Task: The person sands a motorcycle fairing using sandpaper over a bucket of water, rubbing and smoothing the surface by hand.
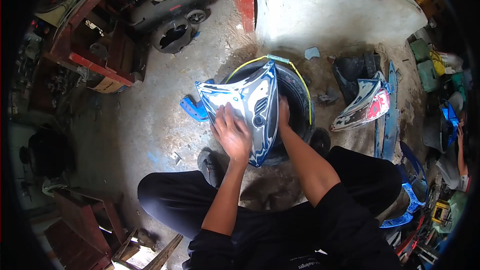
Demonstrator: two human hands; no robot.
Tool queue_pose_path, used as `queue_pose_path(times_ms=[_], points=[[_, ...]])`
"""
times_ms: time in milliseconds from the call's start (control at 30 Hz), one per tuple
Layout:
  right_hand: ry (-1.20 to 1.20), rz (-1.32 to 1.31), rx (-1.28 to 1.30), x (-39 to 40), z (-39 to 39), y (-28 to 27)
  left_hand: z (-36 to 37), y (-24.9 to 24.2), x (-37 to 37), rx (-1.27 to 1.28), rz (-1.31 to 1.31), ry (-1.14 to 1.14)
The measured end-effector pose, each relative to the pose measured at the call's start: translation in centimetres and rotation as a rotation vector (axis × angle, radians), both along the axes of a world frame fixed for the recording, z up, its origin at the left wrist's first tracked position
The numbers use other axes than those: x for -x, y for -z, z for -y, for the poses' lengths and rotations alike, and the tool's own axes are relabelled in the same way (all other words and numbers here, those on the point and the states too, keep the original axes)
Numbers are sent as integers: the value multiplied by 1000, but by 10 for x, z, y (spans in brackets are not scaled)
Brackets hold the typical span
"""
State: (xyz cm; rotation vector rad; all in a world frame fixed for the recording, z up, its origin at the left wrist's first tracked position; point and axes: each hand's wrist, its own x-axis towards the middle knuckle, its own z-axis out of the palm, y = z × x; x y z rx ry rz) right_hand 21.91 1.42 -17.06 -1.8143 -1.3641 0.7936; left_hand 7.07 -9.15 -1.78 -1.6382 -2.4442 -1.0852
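Observation:
A blue, white and grey panel (pixel 250 95) with a round hole and a slotted vent lies tilted over a black tire (pixel 300 105) between my knees. My left hand (pixel 232 132) rests on the panel's lower left face, its fingers spread. At the panel's right edge is my right hand (pixel 284 112), its fingers mostly hidden behind that edge. A yellow-green strip (pixel 301 82) curves round the tire's top and right side.
Blue and white panels (pixel 362 105) lie on the floor at right, beside a long blue strip (pixel 387 130). A small blue piece (pixel 194 109) is left of the tire. Behind stands a white block (pixel 335 15); a red frame (pixel 95 62) is upper left.

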Motion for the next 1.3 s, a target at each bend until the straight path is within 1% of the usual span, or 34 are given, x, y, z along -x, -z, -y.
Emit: queue_pose_path(times_ms=[33,100,167,267,400,533,600,667,733,767,800,833,900,933,1000,1033,1100,1133,1200,1233,1300], points=[[-45,86,108,-1,0,27,0,1,0,6,4,-3],[-156,172,262,2,9,52,3,2,-2,10,7,-3],[-245,156,361,12,16,65,1,0,-2,6,10,-5],[-310,71,482,24,17,78,1,0,-2,14,19,-8],[-283,-151,621,20,8,86,1,0,-2,7,18,-1],[-127,-536,747,5,0,83,2,-2,-2,13,8,-1],[-39,-686,754,-3,-2,75,1,-2,-2,-3,10,-3],[51,-773,696,-12,-7,58,1,-4,-3,-13,-25,-9],[118,-782,557,-11,-7,34,0,-2,-3,-17,-34,-13],[185,-787,422,-10,-5,15,1,0,-3,-16,-42,-18],[226,-669,476,-9,-2,-18,1,0,-3,-19,-41,-19],[225,-667,473,-7,3,-48,1,-1,-3,-19,-39,-19],[155,-479,203,-1,13,-94,1,-1,-4,-22,-37,-21],[153,-481,202,3,14,-108,1,-1,-4,-15,-30,-23],[64,-268,-219,12,13,-127,3,-1,-2,-8,-25,-25],[64,-268,-222,17,9,-131,3,0,-2,-12,-28,-24],[-258,22,-444,25,-3,-140,2,0,-4,-19,-30,-19],[-255,21,-446,31,-11,-137,2,0,-4,-17,-29,-20],[-261,307,-273,41,-26,-124,3,1,-3,-15,-32,-17],[-256,304,-277,42,-32,-126,3,0,-3,-11,-18,-14],[-197,213,-112,43,-40,-128,2,0,-3,-12,-5,-12]])
